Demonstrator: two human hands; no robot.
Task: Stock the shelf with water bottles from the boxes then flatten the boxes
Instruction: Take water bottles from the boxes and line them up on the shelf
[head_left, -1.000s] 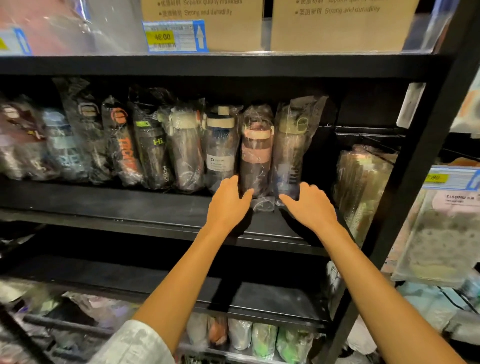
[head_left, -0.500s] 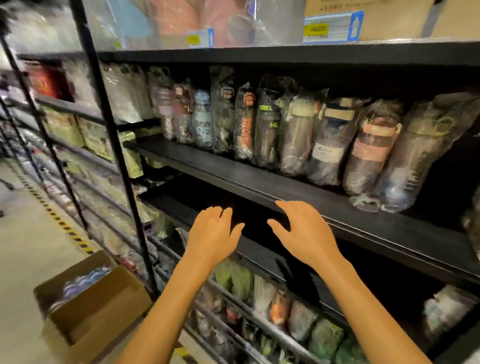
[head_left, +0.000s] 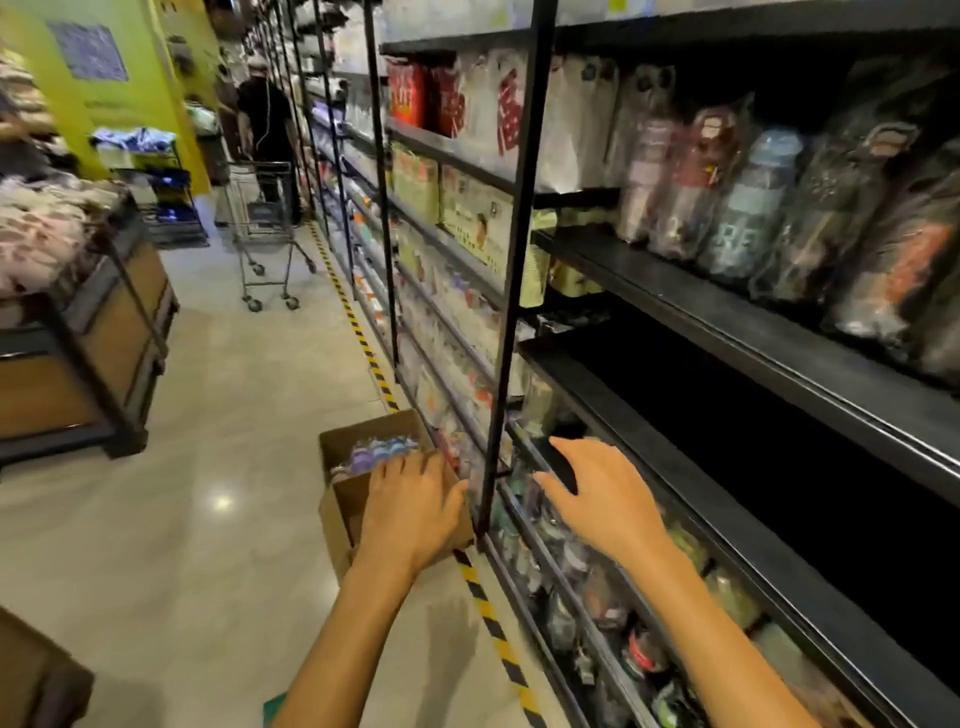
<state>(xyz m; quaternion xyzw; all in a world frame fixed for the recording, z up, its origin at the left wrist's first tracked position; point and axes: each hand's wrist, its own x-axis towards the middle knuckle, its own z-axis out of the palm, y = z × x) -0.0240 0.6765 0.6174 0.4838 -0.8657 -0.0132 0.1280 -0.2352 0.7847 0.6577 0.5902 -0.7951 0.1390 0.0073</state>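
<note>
An open cardboard box (head_left: 363, 467) sat on the floor (head_left: 218, 467) beside the rack's black upright (head_left: 511, 270), wrapped water bottles (head_left: 376, 449) showing inside. The left hand (head_left: 413, 512) hovered over it, fingers spread, holding nothing; the right hand (head_left: 605, 499) hung open near the lower shelf (head_left: 727, 519). More bagged bottles (head_left: 748, 202) lined the shelf above. A trolley (head_left: 267, 228) stood down the aisle.

Aisle floor on the left, shelf rack on the right.
An open box (head_left: 363, 457) holding bottles (head_left: 382, 451) sits on the floor (head_left: 208, 415) beside the rack; wrapped bottles (head_left: 748, 208) stand on the upper shelf (head_left: 727, 322); a cart (head_left: 267, 228) stands farther down the aisle.
</note>
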